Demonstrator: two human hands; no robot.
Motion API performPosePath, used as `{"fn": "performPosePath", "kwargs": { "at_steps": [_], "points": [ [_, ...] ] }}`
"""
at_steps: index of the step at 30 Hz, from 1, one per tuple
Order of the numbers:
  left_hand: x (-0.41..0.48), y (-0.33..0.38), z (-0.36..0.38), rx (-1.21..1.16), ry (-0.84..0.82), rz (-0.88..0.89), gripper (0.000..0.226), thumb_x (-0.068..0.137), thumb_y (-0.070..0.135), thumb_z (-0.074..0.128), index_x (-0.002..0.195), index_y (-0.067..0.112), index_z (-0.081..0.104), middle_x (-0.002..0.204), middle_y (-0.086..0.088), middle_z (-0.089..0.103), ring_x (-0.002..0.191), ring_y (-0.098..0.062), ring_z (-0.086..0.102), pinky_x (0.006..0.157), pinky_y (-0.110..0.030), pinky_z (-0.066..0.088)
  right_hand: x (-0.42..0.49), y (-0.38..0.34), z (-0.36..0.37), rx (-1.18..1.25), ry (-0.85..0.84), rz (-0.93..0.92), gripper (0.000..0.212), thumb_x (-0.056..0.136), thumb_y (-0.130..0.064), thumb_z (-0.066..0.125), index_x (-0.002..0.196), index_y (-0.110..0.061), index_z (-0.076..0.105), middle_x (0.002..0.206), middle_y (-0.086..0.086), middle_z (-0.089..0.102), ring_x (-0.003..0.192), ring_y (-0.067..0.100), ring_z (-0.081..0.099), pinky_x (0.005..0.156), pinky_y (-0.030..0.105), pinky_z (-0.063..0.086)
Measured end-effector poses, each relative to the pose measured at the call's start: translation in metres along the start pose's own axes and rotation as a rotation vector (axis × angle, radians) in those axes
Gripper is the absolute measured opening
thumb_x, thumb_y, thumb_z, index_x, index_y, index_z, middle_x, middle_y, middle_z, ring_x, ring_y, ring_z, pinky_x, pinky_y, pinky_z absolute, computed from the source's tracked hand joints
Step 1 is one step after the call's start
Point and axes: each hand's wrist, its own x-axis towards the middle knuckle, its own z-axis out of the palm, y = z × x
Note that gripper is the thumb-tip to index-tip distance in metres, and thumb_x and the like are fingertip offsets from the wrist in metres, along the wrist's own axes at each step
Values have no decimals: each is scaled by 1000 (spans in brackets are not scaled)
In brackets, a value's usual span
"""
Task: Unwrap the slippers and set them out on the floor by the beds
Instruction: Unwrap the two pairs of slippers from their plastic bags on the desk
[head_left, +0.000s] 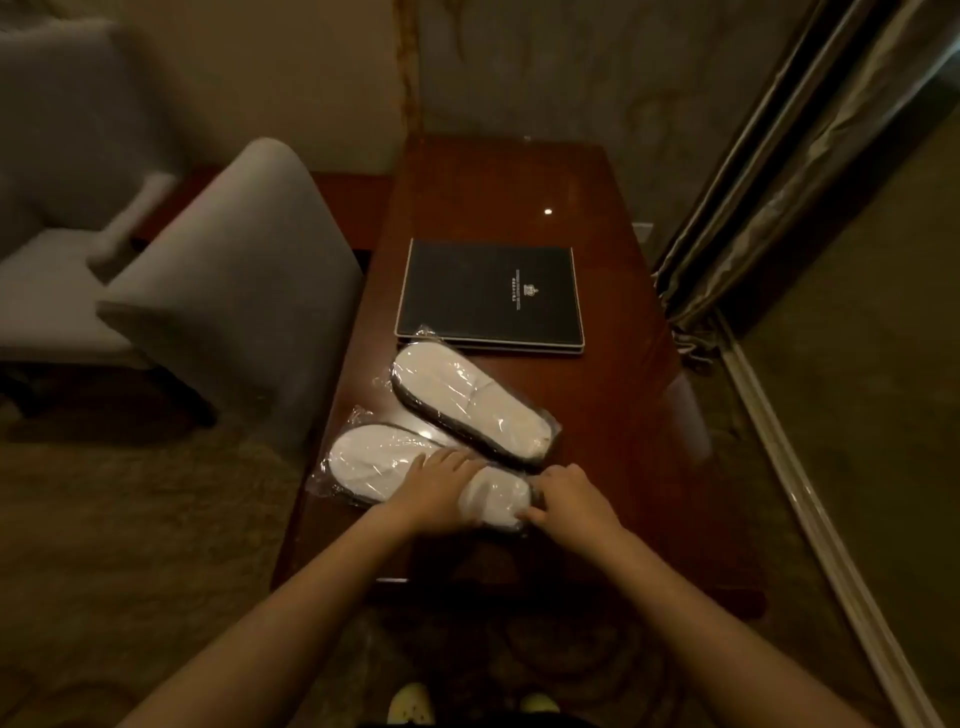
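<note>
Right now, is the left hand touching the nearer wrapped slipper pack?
Touching. The head view shows the left hand lying flat on the nearer slipper pack, fingers pressed onto its plastic wrap, with no gap visible.

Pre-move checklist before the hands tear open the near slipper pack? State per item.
1. Both hands on the near slipper pack: ok. Left hand lies across its middle, right hand is at its right end.
2. Pack supported: ok, it lies flat on the wooden table.
3. Wrap already opened: cannot tell; the plastic looks intact on the left end, while the right end is hidden by the hand.
4. Far slipper pack out of the way: not ok, it lies right beside the near one, possibly overlapping.
5. Black folder clear of the hands: ok.
6. Floor spot by the beds: cannot tell, no bed in view.
</note>
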Motion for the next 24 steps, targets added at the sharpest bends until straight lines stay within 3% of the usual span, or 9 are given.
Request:
{"fn": "performPosePath", "kwargs": {
  "at_steps": [4,9,17,24],
  "points": [
    [7,4,9,98,-22,38,96,74,44,69,149,28,10,160,-3,3,148,-25,-3,118,-50,-1,-3,-5,30,-33,167,109,38,89,-41,52,119,-19,58,121,2,54,112,19,43,92,33,43],
    [17,2,17,165,-50,38,99,75,40,70,149,25,6,160,-5,4,147,-27,-2,118,-51,0,0,-6,56,52,293,182,44,90,-39,53,129,-21,51,125,0,51,114,18,42,93,31,41],
    [24,-5,21,291,56,66,100,71,51,68,149,26,11,157,-1,16,143,-22,15,111,-45,20,4,-13,74,224,492,242,22,88,-26,59,107,-18,66,107,-3,59,102,17,48,86,29,42],
    [34,-7,18,232,56,107,100,64,50,73,145,21,22,147,-3,30,138,-22,25,111,-42,17,9,-13,79,282,543,210,7,87,-16,60,89,-13,66,91,0,61,90,16,52,75,28,45]
  ]
}}
